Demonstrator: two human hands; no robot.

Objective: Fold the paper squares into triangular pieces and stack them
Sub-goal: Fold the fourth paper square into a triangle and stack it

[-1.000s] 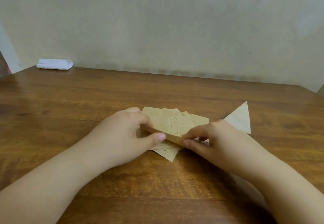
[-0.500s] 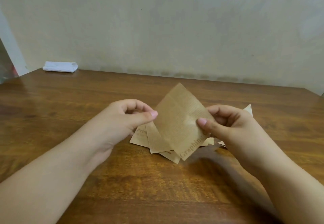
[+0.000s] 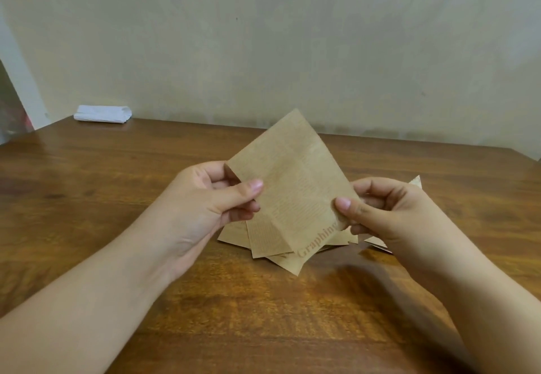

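Paper square (image 3: pixel 292 186), brown with newspaper-style print, is held up over the wooden table (image 3: pixel 117 198) between the two hands, standing on a corner like a diamond. Lower corner hangs just above the loose pile of squares (image 3: pixel 263 240); top corner reaches past the table's far edge against the wall (image 3: pixel 263 37). Left hand (image 3: pixel 210 198) pinches the sheet's left corner, thumb on the near face, fingers curled behind. Right hand (image 3: pixel 389 209) pinches the right corner the same way, thumb near the printed word "Graphin…". The pile lies on the table directly under the sheet, partly hidden by both hands. A folded triangle (image 3: pixel 415 182) shows only its tip, behind the right hand. Far left, near the wall, lies a folded white cloth (image 3: pixel 102 114).

Versus 0.5 s ago: same sheet, same two-corner pinch; sheet raised higher. One second ago both hands were down on the pile.
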